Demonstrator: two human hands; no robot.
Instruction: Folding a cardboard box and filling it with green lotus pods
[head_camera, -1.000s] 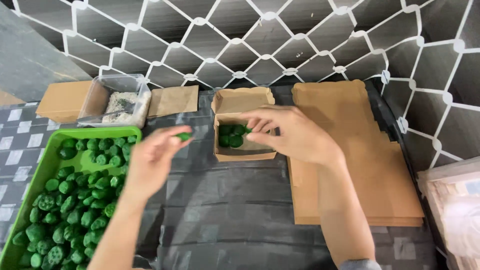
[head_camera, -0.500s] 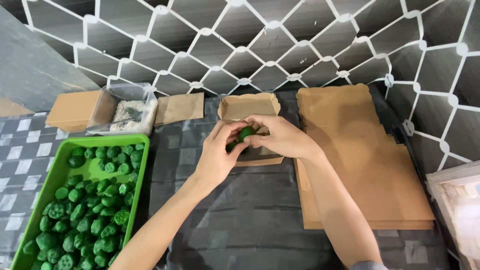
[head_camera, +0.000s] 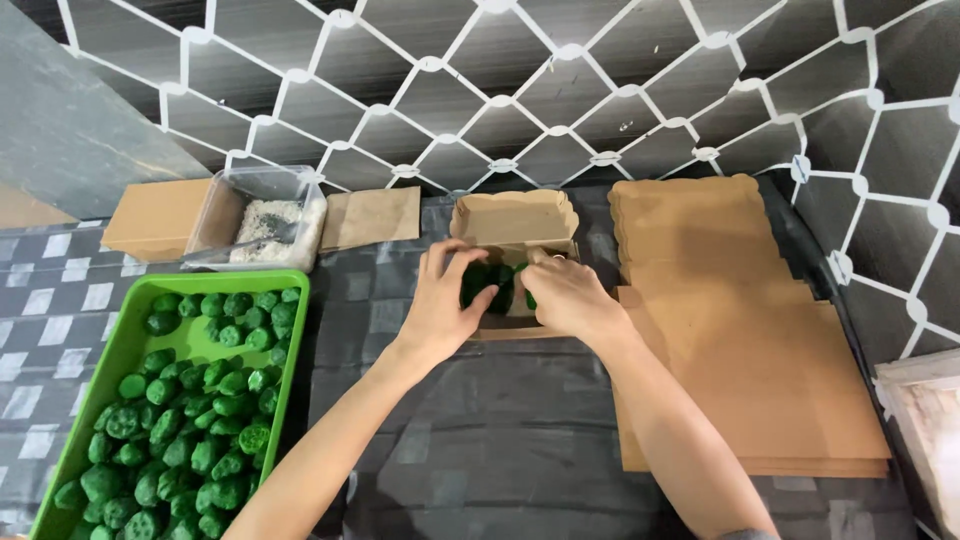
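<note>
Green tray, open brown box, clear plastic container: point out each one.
green tray (head_camera: 118, 345): head view, bare floor near its left wall.
open brown box (head_camera: 512, 217): head view, inside of its raised lid.
clear plastic container (head_camera: 262, 186): head view, its far wall.

2 bare forearms rise from the bottom edge of the view and angle toward each other, meeting near the centre. The left forearm enters from the lower left and slants up to the right; the right forearm enters from the lower right and slants up to the left. The left hand (head_camera: 447, 300) is palm down, wrist nearly straight, fingers curled forward and downward with the thumb toward the other hand. The right hand (head_camera: 566, 296) is also palm down, knuckles raised, fingers bent and tucked under. The 2 hands sit just beside each other, fingertips close together, both cupped rather than flat or spread. No sleeves cover the forearms.
</note>
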